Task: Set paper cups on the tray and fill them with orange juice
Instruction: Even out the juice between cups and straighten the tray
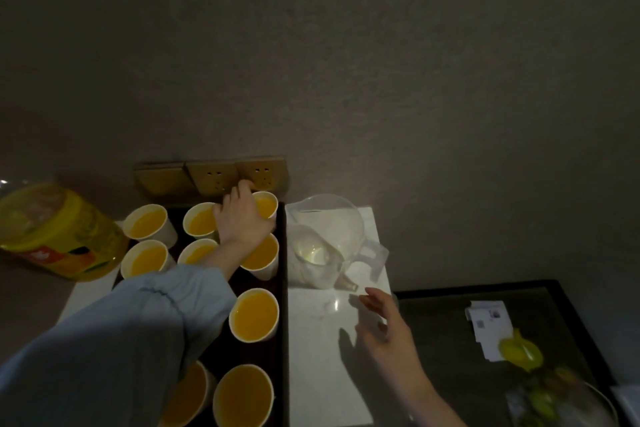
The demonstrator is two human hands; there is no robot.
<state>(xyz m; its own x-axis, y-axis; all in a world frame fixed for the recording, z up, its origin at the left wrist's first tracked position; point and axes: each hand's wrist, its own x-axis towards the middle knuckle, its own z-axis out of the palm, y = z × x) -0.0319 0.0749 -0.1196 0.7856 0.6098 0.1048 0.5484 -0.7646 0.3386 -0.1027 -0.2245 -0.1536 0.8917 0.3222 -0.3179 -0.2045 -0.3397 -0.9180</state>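
A dark tray [282,288] holds several white paper cups filled with orange juice. My left hand [242,218] reaches across them to the tray's far right corner and grips the far right cup [267,205] by its side. My sleeve [121,340] hides part of the cups beneath it. My right hand [384,326] hovers open above the white counter [322,340], right of the tray and just in front of the clear plastic pitcher [329,239]. A large juice bottle [52,229] with a yellow label lies tilted at the far left.
Brass wall sockets [214,177] sit right behind the tray. A black-framed glass table [485,340] adjoins the counter on the right, carrying a white paper card [488,319], a yellow-green object [519,354] and a glass bowl [571,402]. The wall rises close behind.
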